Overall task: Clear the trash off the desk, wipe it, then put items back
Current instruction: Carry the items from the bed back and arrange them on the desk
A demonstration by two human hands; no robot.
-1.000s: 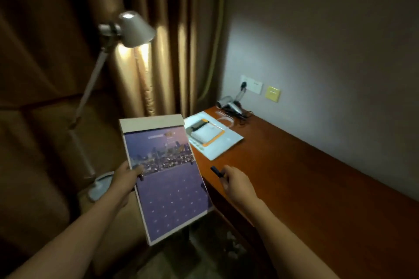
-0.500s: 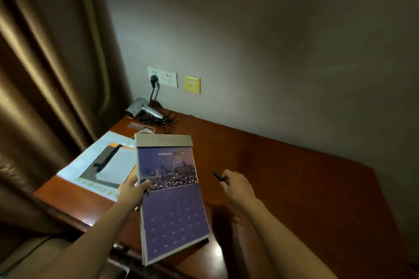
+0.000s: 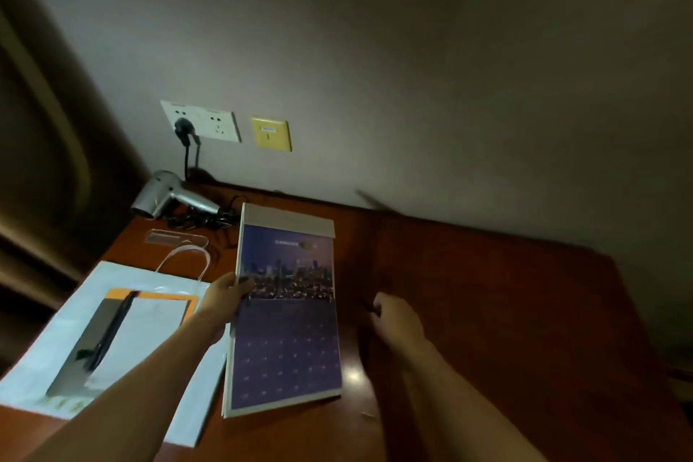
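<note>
While the desk [image 3: 506,311] showed no trash on its bare wood, the left hand [image 3: 225,296] gripped a calendar [image 3: 287,311] by its left edge, thumb on the printed face. A second before, that calendar had hung out past the desk's end, near the curtain; half a second later it was over the wood, and now it stood low above the middle of the desk, its bottom edge close to or on the surface, though contact could not be made out. The right hand [image 3: 397,319] was curled around a small dark pen [image 3: 369,306], held just right of the calendar through all three views. To the left lay a white paper bag [image 3: 67,341], flat, with a dark slim thing on it, the calendar's lower corner overlapping it. Behind were a hair dryer [image 3: 168,195], plugged into the wall socket [image 3: 202,120], and a clear plastic holder [image 3: 176,236]. Judging by this, the putting-back stage seemed under way, with the calendar about to be set down and the pen likely next.
</note>
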